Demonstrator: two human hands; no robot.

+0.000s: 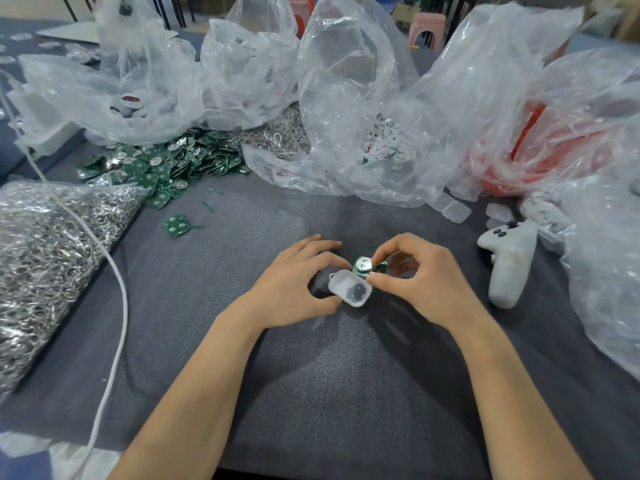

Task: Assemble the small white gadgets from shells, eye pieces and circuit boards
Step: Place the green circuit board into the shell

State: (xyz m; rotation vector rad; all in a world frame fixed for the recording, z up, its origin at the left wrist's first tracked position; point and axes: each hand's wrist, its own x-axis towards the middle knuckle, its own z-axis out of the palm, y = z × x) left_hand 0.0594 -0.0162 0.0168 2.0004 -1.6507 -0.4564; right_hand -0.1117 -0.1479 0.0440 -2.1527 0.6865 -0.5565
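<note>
1. Left hand (298,282): thumb and forefinger curled round the white shell (341,284), open side up, with a dark eye piece (357,292) inside.
2. Right hand (419,278): thumb and forefinger pinch a green circuit board (363,265), tilted, silver disc up, at the shell's far rim.
3. Shell and board sit between the two hands, mid-mat. Can't tell if the shell touches the mat.
4. Grey mat (329,375) runs open from the hands to the near edge, and left as far as the white cable (119,292).
5. Right: white controller (509,265) near the right hand, not touching.
6. Back: plastic bags (346,98) wall off the far side. Board pile (156,164) back-left, bag of metal rings (52,244) at the left edge.
</note>
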